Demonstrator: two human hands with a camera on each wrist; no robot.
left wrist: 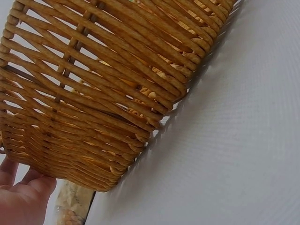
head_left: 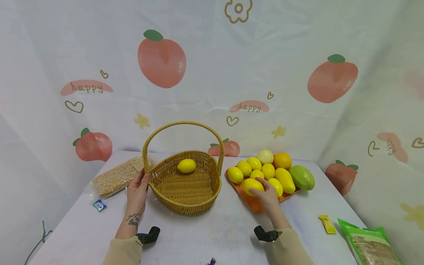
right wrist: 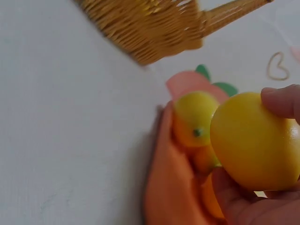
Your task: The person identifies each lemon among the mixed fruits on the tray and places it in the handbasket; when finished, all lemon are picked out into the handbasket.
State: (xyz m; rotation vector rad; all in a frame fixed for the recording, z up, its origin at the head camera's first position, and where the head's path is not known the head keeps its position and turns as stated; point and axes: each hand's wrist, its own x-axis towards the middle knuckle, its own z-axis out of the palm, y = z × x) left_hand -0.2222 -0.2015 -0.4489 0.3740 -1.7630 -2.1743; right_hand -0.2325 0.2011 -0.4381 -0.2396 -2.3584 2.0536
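my right hand (head_left: 268, 198) curls around a yellow lemon (head_left: 253, 186) at the near left of the orange tray (head_left: 250, 204). my left hand (head_left: 137, 194) rests with relaxed fingers against the left wall of the wicker basket (head_left: 185, 201), where another lemon (head_left: 186, 165) lies.
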